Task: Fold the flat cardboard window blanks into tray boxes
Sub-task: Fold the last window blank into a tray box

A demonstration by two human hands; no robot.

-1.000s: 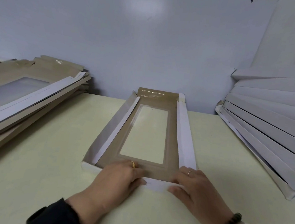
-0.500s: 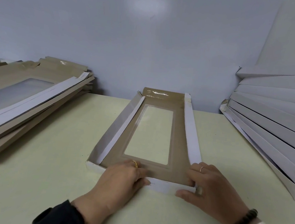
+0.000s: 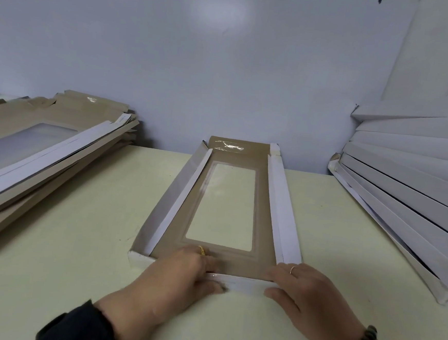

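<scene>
Two hands are pinching the near end flap of a half-folded window tray on the worktop.

Seen from the head camera, the left hand (image 3: 180,272) and right hand (image 3: 312,292) are gripping the tray blank (image 3: 239,265), fingers (image 3: 210,261) curled over onto the brown panel inside, thumbs lying under the white near flap (image 3: 243,282). Beyond the fingertips the clear window (image 3: 225,205) is lying flat, both long side walls standing partly raised. Left of the fingers, well apart, a stack of flat blanks (image 3: 44,153) is resting on the pale worktop (image 3: 78,239); right of them, a leaning pile of white folded trays (image 3: 409,189) is sitting against the wall.
</scene>
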